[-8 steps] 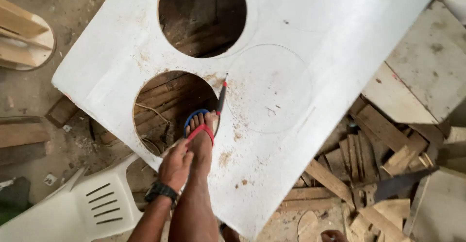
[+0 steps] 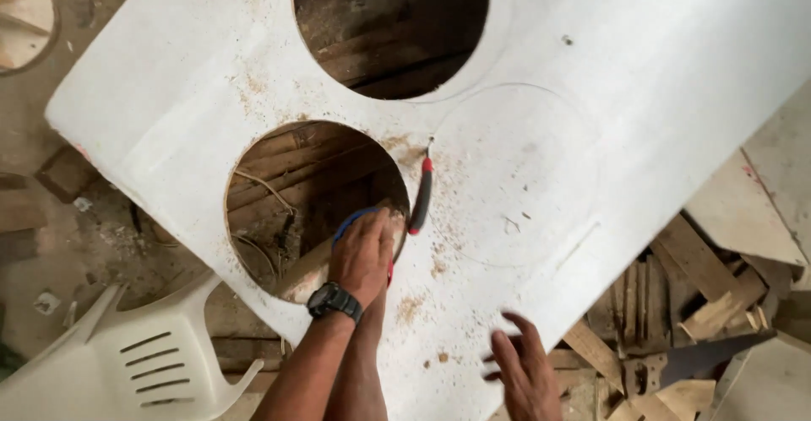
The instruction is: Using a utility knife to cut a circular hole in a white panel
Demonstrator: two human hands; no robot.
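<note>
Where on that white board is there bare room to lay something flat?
The white board lies bare right of the upper round hole, and left of it above the lower hole. It is crowded around the left hand, the red-handled tool and the right hand. Wood scraps clutter the floor.

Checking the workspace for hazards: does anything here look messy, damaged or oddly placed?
Sawdust is scattered over the white board near the lower round hole. A red-handled tool lies loose at that hole's edge. Broken wood scraps litter the floor.

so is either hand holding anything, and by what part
no grip shows: left hand lies over the sandalled foot at the hole's edge, right hand is open; the red-handled tool lies untouched
</note>
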